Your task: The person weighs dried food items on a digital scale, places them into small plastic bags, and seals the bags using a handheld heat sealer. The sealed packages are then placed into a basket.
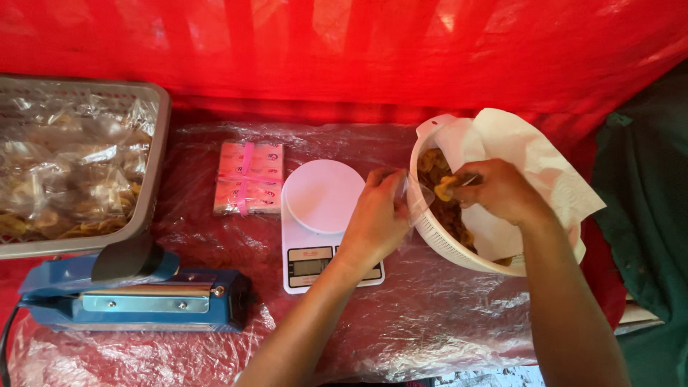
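Note:
My left hand holds a small clear plastic bag open at the rim of a white perforated basket. The basket is lined with white paper and holds yellow-brown chips. My right hand is inside the basket, pinching a few chips next to the mouth of the bag. A white kitchen scale with a round platform stands just left of my left hand, its top bare.
A grey basket full of bagged chips stands at the far left. A blue heat sealer lies in front of it. A pink-tied stack of small packets lies beside the scale. Clear plastic sheet covers the red table.

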